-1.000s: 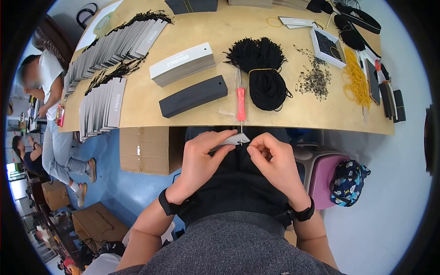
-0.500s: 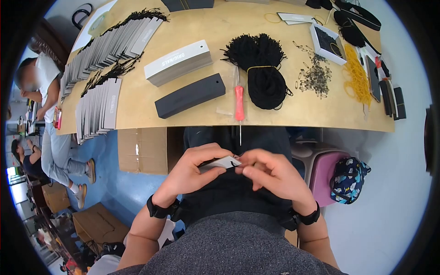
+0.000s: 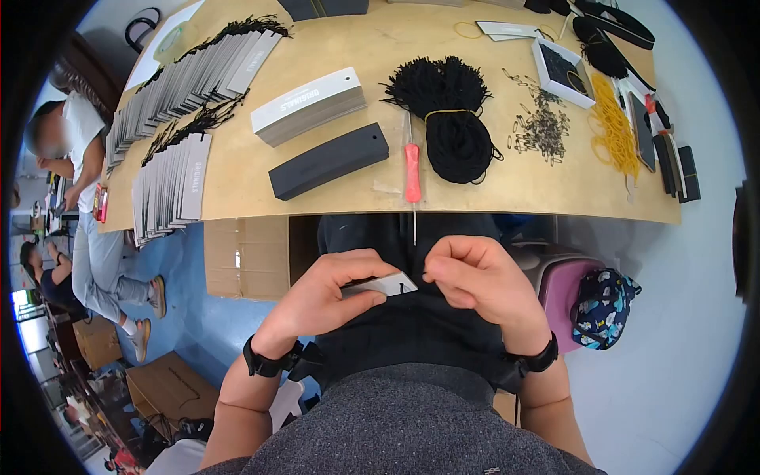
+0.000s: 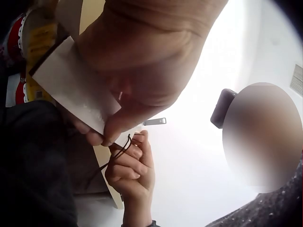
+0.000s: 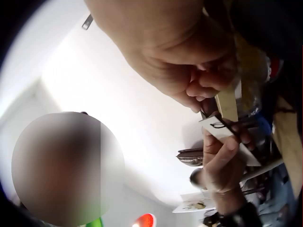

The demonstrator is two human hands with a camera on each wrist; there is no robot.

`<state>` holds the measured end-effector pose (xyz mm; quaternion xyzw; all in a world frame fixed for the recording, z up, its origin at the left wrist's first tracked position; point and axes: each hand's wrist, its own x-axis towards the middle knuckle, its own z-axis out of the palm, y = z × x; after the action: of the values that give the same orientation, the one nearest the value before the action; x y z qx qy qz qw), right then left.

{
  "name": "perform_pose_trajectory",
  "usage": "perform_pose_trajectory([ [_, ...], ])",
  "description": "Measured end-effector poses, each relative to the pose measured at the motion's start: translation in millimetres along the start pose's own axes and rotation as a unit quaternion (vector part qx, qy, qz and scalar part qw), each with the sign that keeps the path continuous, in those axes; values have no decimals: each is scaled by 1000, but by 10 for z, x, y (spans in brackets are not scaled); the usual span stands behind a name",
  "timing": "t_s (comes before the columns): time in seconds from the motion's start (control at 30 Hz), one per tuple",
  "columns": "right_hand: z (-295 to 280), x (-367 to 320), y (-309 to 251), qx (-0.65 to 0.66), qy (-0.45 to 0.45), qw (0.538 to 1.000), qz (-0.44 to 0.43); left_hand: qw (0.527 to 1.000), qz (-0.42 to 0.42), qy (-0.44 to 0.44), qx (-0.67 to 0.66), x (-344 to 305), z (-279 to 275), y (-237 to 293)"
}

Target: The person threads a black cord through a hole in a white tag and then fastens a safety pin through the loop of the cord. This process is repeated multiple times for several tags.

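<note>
My left hand [image 3: 324, 293] grips a pale hang tag [image 3: 386, 285] between thumb and fingers, holding it over the lap. A black cord [image 4: 124, 147] passes through the hole at the tag's end, clearest in the left wrist view. Just right of the tag, my right hand [image 3: 484, 279] has thumb and fingertips pinched together on the cord, its other fingers curled. A red-handled tool [image 3: 412, 172] with a thin metal shaft lies on the table, its tip jutting past the front edge toward the hands.
On the table [image 3: 317, 32] are a bundle of black cords [image 3: 459, 146], a white tag stack [image 3: 309, 107], a dark stack [image 3: 328, 161], strung tags [image 3: 170, 186], loose safety pins [image 3: 540, 131] and yellow bands [image 3: 613, 127]. A pink stool [image 3: 562, 309] stands right, a carton [image 3: 245, 257] left.
Both hands came back from the tool's tip toward the body with the tag. The right hand then drew away to the right from the tag, while the left stayed nearly still.
</note>
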<state>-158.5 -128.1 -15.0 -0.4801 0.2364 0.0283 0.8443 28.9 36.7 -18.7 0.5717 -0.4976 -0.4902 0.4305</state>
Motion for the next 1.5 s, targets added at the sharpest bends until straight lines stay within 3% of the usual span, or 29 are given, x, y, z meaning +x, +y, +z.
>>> perform_pose_trajectory([
  [0.03, -12, -11, -1, 152, -51, 987, 13, 1000, -18, -7, 3, -6, -11, -4],
  [0.1, 2, -98, -83, 182, -41, 982, 40, 999, -6, -8, -50, -15, -22, -64],
  [0.17, -37, -139, -132, -6, -63, 992, 114, 995, 7, -9, -104, -23, -35, -80],
  [0.2, 7, -113, -132, -137, -28, 984, 111, 988, -11, -17, -152, -27, -42, -68],
  [0.23, 5, -93, -41, -136, -28, 984, 112, 979, -29, -26, -200, -27, -44, -61],
  [0.27, -19, -64, 125, -250, 11, 968, -11, 979, -29, -26, -200, -22, -39, -59],
  [0.3, 19, -32, 162, -356, 49, 924, -133, 979, -43, -26, -197, -13, -28, -57],
  [0.33, 69, -93, 47, -379, 63, 919, -87, 979, -57, -27, -193, -7, -18, -55],
  [0.47, 137, -73, 61, -404, 75, 906, -99, 979, -63, -26, -190, -3, 18, -69],
  [0.67, 139, -2, 238, -287, 17, 950, -123, 992, -4, -2, -124, -16, 38, -55],
  [0.73, 59, -91, 192, 13, 44, 998, -44, 971, -125, 52, -197, -46, 60, 103],
  [0.77, -89, -99, 254, 174, 6, 983, -65, 971, -125, 54, -196, -70, 48, 113],
  [0.83, -266, -114, 214, 337, -44, 927, -156, 975, -111, 35, -189, -129, -3, 120],
  [0.97, -281, -130, 227, 359, -55, 917, -162, 988, -56, -14, -141, -158, -63, 216],
  [1.03, -149, -201, 73, 249, 40, 962, -101, 969, -72, 58, -228, -232, -157, 348],
  [1.1, -140, -232, 53, 190, 4, 975, -118, 966, -71, 143, -204, -287, -437, 513],
  [1.17, -117, -251, 50, 45, -47, 992, -105, 948, 38, 288, -130, -200, -749, 524],
  [1.23, -104, -257, 88, 37, -68, 993, -90, 921, 91, 369, -84, -93, -1184, 581],
  [1.33, -57, -266, 74, -11, -70, 997, -33, 896, 95, 434, 25, -134, -1763, 375],
  [1.4, -53, -259, 68, -18, -56, 998, -38, 844, -19, 497, 201, -178, -1953, 163],
  [1.43, -51, -264, 70, -26, -40, 998, -39, 846, -17, 492, 202, -181, -1954, 70],
  [1.5, -45, -263, -7, -41, -12, 998, -42, 775, -87, 459, 426, -220, -1865, -142],
])
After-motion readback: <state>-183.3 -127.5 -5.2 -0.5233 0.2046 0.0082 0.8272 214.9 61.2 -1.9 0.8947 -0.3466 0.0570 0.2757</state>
